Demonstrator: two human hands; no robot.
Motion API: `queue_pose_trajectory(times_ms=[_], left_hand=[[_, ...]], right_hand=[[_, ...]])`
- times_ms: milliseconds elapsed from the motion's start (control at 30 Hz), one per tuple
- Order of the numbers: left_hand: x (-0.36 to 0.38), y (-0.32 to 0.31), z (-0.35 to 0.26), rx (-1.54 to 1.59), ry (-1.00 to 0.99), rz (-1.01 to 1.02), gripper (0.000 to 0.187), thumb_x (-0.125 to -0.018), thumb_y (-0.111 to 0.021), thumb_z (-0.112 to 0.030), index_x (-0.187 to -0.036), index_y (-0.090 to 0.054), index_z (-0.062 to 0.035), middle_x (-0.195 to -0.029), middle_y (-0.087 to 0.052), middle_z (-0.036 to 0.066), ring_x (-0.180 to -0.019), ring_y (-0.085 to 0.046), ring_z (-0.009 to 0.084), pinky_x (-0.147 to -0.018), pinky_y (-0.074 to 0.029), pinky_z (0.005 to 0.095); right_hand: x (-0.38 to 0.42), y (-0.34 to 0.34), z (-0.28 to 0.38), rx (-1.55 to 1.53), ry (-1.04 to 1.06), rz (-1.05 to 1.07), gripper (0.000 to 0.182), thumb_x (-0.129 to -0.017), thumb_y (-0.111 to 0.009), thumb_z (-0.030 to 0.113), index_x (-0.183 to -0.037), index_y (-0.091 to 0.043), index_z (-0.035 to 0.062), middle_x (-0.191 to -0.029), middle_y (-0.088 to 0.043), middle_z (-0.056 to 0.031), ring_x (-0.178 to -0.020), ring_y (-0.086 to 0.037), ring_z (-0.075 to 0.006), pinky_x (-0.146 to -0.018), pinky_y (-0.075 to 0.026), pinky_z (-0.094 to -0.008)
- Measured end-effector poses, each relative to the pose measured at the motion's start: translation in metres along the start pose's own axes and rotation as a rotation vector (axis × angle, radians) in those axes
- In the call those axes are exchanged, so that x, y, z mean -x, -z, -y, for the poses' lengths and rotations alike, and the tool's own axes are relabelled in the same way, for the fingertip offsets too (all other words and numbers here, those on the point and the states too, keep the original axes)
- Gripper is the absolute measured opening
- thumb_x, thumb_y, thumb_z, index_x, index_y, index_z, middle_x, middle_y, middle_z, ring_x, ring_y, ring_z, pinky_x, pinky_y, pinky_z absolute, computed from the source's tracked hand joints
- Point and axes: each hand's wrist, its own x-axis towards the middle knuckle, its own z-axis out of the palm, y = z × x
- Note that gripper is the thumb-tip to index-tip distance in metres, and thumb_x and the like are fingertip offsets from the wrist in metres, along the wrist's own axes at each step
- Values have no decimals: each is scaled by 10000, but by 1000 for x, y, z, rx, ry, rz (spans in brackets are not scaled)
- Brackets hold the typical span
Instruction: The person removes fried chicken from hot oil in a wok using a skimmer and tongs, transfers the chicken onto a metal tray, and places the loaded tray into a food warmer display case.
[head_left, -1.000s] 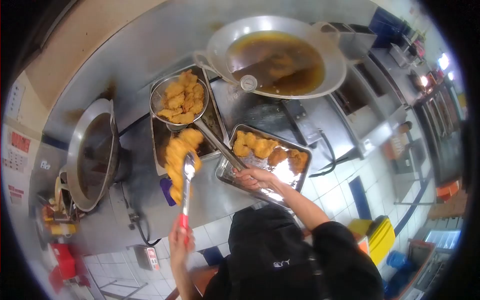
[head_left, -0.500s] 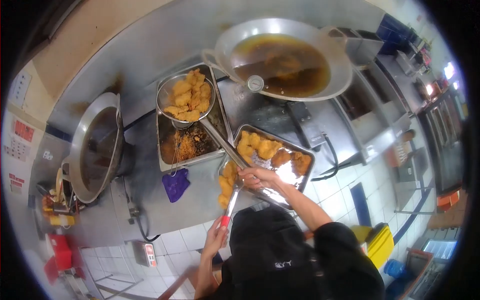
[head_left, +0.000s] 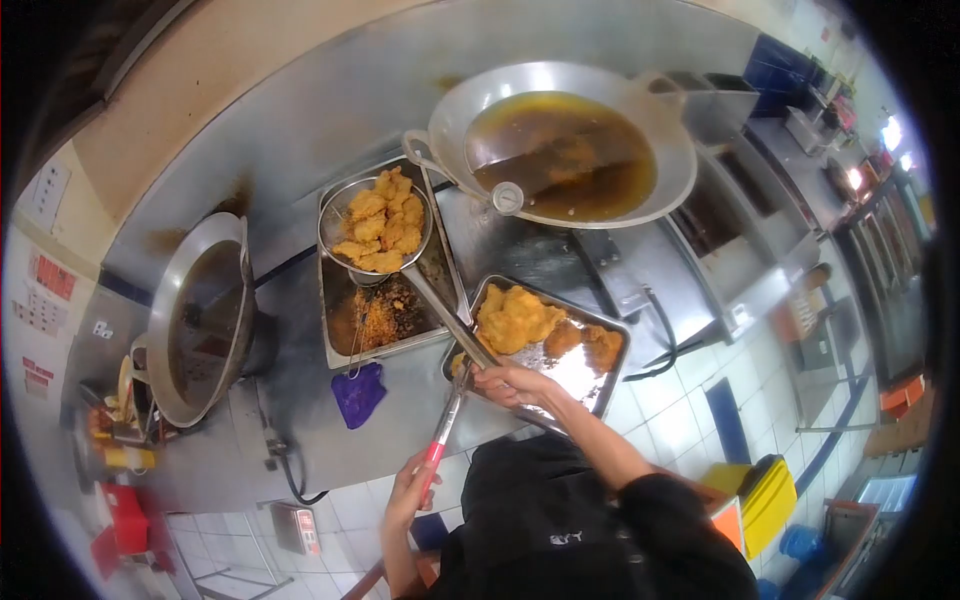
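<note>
My right hand (head_left: 512,384) is closed around the long metal handle of a round strainer (head_left: 436,302). Golden fried chicken pieces (head_left: 383,220) fill its bowl, which rests over a deep rectangular pan (head_left: 335,352) with dark oil and crumbs. In my left hand (head_left: 405,490) is a pair of red-gripped metal tongs (head_left: 449,416), their tips at the left side of a shallow metal tray (head_left: 568,388), close below my right hand. More fried pieces (head_left: 518,318) are heaped in the tray's upper left; whether the tongs grip anything I cannot make out.
A large wok of brown oil (head_left: 675,185) with a dial thermometer (head_left: 507,198) stands behind the tray. Another wok (head_left: 165,300) is at the left. A purple cloth (head_left: 358,395) lies by the deep pan. A yellow bin (head_left: 770,505) stands at lower right.
The fried pieces along the tray's left side have moved into the heap at its upper left. The tong tips have shifted slightly left, and my left hand has moved left and down.
</note>
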Motion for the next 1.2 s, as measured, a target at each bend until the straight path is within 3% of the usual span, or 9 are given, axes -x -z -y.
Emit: queue_pose_trajectory(times_ms=[200, 400, 500, 567, 633, 767, 867, 1100, 1200], left_hand=[[42, 23, -18, 95, -112, -93, 491, -977, -526, -329, -1392, -424, -88, -817, -547, 62, -459, -395, 60, -391, -312, 202], [13, 33, -4, 251, -77, 91, 506, -974, -521, -354, -1394, -422, -90, -836, -554, 61, -453, -393, 66, -387, -299, 199], [29, 33, -40, 264, -242, 24, 513, -968, -525, -386, -1372, -435, -83, -829, -565, 57, -453, -398, 63, -388, -297, 196], [13, 33, -80, -145, -431, -304, 522, -957, -532, -426, -1351, -453, -92, -796, -573, 51, -449, -394, 61, -384, -294, 189], [-35, 39, -113, 200, -371, -161, 448, -947, -544, -437, -1147, -547, -36, -770, -588, 77, -436, -413, 65, -351, -314, 187], [-148, 52, -149, 777, -288, 263, 442, -932, -559, -444, -1064, -549, -22, -770, -589, 117, -429, -433, 76, -357, -352, 172], [-188, 51, -179, 906, -167, 232, 396, -934, -549, -443, -1021, -521, -58, -750, -581, 118, -438, -432, 96, -355, -352, 179], [-199, 22, -213, 749, -266, -49, 324, -941, -530, -423, -992, -483, -106, -671, -549, 105, -401, -427, 101, -346, -365, 186], [-202, 27, -203, 646, -292, 24, 305, -945, -525, -421, -1012, -479, -127, -689, -554, 94, -432, -440, 91, -361, -355, 192]], right_hand=[[-4, -2, -7, 34, -14, 38, 146, -950, -550, 118, -1050, -444, 132, -610, -365, 72, -418, -317, -16, -339, -200, -176], [4, -9, -5, 53, 14, -71, 134, -932, -547, 105, -1035, -462, 97, -606, -372, 71, -430, -330, -27, -359, -245, -205], [5, -8, -10, 97, -17, -86, 150, -927, -552, 101, -1043, -458, 90, -607, -370, 67, -430, -328, -37, -361, -246, -213], [3, -9, -20, 89, -10, -58, 149, -925, -557, 106, -1035, -457, 92, -606, -369, 63, -432, -329, -42, -362, -243, -214], [6, -17, -19, 78, -27, -77, 144, -924, -557, 104, -1028, -458, 93, -607, -370, 60, -430, -328, -42, -363, -244, -214], [2, -13, -23, 83, 26, -55, 141, -930, -554, 109, -1027, -451, 103, -618, -367, 66, -430, -324, -30, -362, -233, -210], [9, -17, -21, 81, 27, -56, 133, -936, -551, 113, -1019, -447, 115, -620, -365, 74, -426, -316, -21, -360, -225, -206], [8, -20, -25, 68, 13, -47, 125, -936, -544, 110, -1001, -438, 120, -613, -366, 77, -426, -318, -20, -363, -225, -206], [2, -12, -25, 61, 28, -44, 114, -943, -535, 120, -1004, -439, 125, -620, -371, 79, -430, -321, -17, -363, -228, -204]])
